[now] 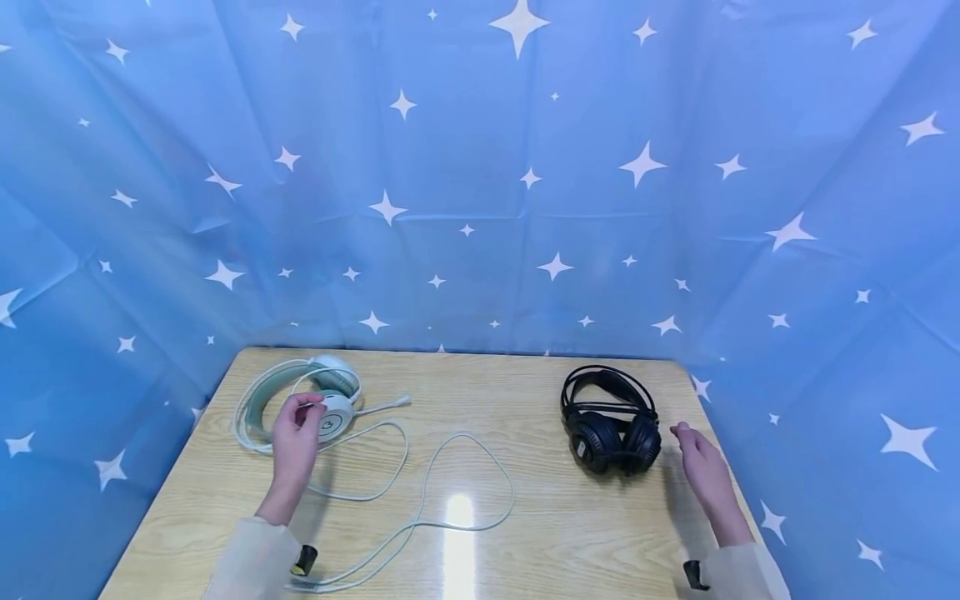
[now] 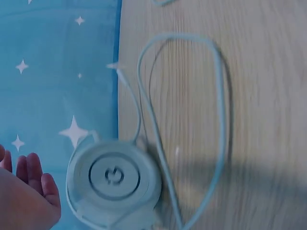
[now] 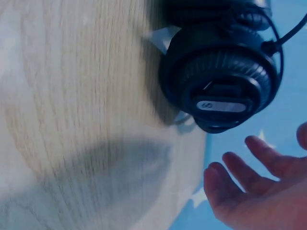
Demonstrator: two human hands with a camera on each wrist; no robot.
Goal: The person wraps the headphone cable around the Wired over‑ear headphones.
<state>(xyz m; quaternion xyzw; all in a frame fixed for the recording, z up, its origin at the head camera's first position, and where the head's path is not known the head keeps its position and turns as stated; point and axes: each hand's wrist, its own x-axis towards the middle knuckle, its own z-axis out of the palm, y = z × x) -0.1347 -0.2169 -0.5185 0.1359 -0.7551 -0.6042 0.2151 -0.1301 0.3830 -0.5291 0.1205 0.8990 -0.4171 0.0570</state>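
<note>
Blue curtain (image 1: 480, 150) behind table (image 1: 495, 396) | white headset (image 1: 336, 421) at left, left hand (image 1: 296, 437) loose near it, left wrist view catching a gap the head view hides | black headset (image 1: 596, 442) right, right hand (image 1: 705, 471) relaxed beside it

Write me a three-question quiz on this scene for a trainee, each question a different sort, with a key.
1. Fill in the blank: The black headset is nearest the person's ____ hand.
2. Multiple choice: What pattern covers the blue backdrop? A) stripes B) stars C) checks
3. True or false: Part of the pale headset's cable lies looped on the table.

Key:
1. Right: the right hand is beside it.
2. B
3. True
</note>
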